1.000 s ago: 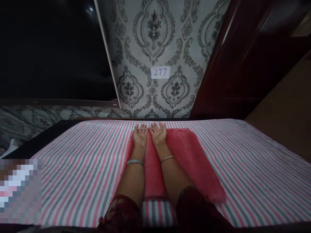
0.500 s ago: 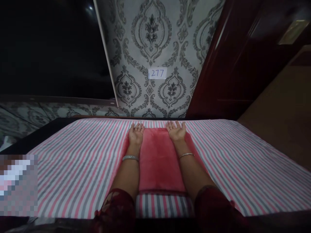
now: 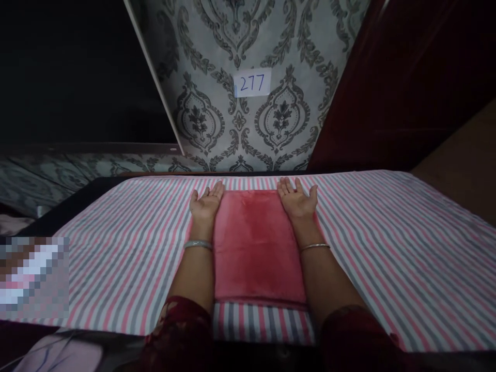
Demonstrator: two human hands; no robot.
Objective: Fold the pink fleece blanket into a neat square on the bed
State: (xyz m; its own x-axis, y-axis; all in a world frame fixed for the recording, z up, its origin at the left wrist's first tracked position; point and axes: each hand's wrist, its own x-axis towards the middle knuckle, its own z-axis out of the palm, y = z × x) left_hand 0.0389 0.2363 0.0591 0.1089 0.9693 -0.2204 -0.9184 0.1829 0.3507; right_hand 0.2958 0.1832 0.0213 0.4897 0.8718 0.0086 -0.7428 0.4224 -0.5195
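A striped sheet (image 3: 116,258) was spread over the bed. The left hand (image 3: 204,204) was laid flat, fingers spread, at the far left corner of the red cloth (image 3: 256,248) — a folded rectangle in the middle of the sheet. The right hand (image 3: 297,201) was pressed flat and open at the far right corner. A label (image 3: 252,82) marked 277 was seen on the wall (image 3: 217,62) behind.

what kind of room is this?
Likely a bedroom at home: a striped sheet spread over a bed-like surface, damask wallpaper behind it, and a folded red towel lying flat between the left hand and right hand.
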